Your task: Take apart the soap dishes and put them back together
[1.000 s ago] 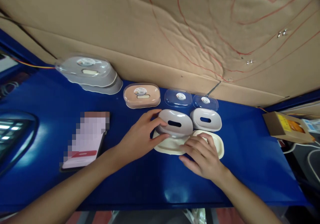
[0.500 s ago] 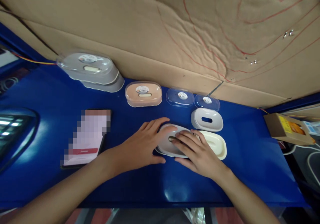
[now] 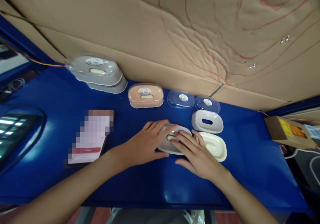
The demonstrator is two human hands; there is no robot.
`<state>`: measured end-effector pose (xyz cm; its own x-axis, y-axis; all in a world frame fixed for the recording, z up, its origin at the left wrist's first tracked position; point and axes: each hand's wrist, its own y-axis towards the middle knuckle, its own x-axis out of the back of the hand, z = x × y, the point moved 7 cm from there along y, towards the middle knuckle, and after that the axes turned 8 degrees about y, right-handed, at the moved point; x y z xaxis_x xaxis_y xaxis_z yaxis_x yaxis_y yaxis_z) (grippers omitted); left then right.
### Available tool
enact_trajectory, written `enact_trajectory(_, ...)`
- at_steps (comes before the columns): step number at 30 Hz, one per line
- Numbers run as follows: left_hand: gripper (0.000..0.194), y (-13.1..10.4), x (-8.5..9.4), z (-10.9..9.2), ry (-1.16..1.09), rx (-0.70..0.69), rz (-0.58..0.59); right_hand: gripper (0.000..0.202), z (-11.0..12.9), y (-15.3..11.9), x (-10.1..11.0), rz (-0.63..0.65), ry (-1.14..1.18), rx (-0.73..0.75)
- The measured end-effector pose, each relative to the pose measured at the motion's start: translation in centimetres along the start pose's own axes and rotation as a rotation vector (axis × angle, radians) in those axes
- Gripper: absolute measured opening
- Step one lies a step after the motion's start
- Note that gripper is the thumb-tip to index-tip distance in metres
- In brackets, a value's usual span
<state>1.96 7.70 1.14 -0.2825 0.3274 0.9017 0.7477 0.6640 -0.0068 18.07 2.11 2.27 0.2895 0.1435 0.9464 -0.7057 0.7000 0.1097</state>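
A grey oval soap box (image 3: 167, 147) lies in front of me, with a cream-coloured strip showing in the slot on its top. My left hand (image 3: 146, 142) holds its left end, fingers at the back and thumb along the front. My right hand (image 3: 193, 152) rests its outstretched fingers across the top and right side, thumb apart at the front. Part of the box is hidden under both hands. Beside my right hand lies a cream oval tray (image 3: 218, 147). Behind that tray sits a pale grey oval cover (image 3: 216, 123) with a slot.
Two clear lids (image 3: 175, 101) with labels lie along the cardboard wall (image 3: 125, 33). A peach box (image 3: 155, 97) with a clear lid and stacked grey boxes (image 3: 107, 78) stand left of them. A phone (image 3: 90, 139) lies at left, a cardboard carton (image 3: 277, 130) at right.
The slot of the grey box looked dark before; it shows cream now. My left hand has shifted slightly right along the box. The view has moved a little.
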Motion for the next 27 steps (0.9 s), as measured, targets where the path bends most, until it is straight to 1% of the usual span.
enact_trajectory(2, 0.092, -0.2, 0.4, -0.1, -0.041, -0.009, 0.016, 0.048, 0.0, 0.0, 0.3, -0.033, 0.002, 0.006)
enact_trajectory(3, 0.091, -0.2, 0.8, -0.1, -0.063, -0.014, 0.011, 0.044, 0.0, 0.0, 0.5, -0.059, 0.000, 0.010)
enact_trajectory(5, 0.079, 0.3, 2.1, -0.2, -0.081, -0.018, -0.056, 0.036, 0.1, 0.0, 0.9, -0.124, 0.001, 0.028)
enact_trajectory(7, 0.060, 1.9, 3.7, -0.3, -0.029, -0.019, -0.188, 0.030, 0.4, 0.0, 1.2, -0.186, 0.008, 0.056)
enact_trajectory(8, 0.054, 3.0, 4.3, -0.4, 0.023, -0.025, -0.256, 0.029, 0.5, -0.1, 1.3, -0.210, 0.011, 0.070)
enact_trajectory(10, 0.049, 5.9, 4.9, -0.5, 0.147, -0.039, -0.334, 0.025, 0.8, -0.2, 1.4, -0.246, 0.015, 0.089)
enact_trajectory(11, 0.050, 7.5, 4.9, -0.4, 0.196, -0.035, -0.332, 0.024, 0.8, -0.3, 1.5, -0.253, 0.017, 0.095)
enact_trajectory(13, 0.056, 10.5, 4.1, 0.3, 0.266, -0.003, -0.246, 0.023, 0.9, -0.4, 1.6, -0.253, 0.024, 0.100)
enact_trajectory(14, 0.059, 11.7, 3.8, 0.8, 0.288, 0.023, -0.201, 0.022, 0.9, -0.4, 1.7, -0.251, 0.028, 0.101)
enact_trajectory(16, 0.057, 12.9, 3.5, 1.4, 0.302, 0.047, -0.186, 0.021, 0.8, -0.4, 1.8, -0.256, 0.034, 0.105)
enact_trajectory(19, 0.050, 12.8, 3.5, 1.9, 0.297, 0.061, -0.202, 0.018, 0.6, -0.4, 2.1, -0.277, 0.040, 0.111)
enact_trajectory(23, 0.052, 11.3, 3.5, 2.3, 0.252, 0.058, -0.214, 0.017, 0.9, -0.4, 2.2, -0.281, 0.036, 0.125)
enact_trajectory(25, 0.052, 10.7, 4.0, 2.3, 0.213, 0.068, -0.227, 0.020, 1.1, -0.4, 2.1, -0.272, 0.031, 0.129)
enact_trajectory(27, 0.054, 9.9, 4.9, 2.0, 0.171, 0.090, -0.254, 0.024, 1.1, -0.4, 2.0, -0.273, 0.025, 0.125)
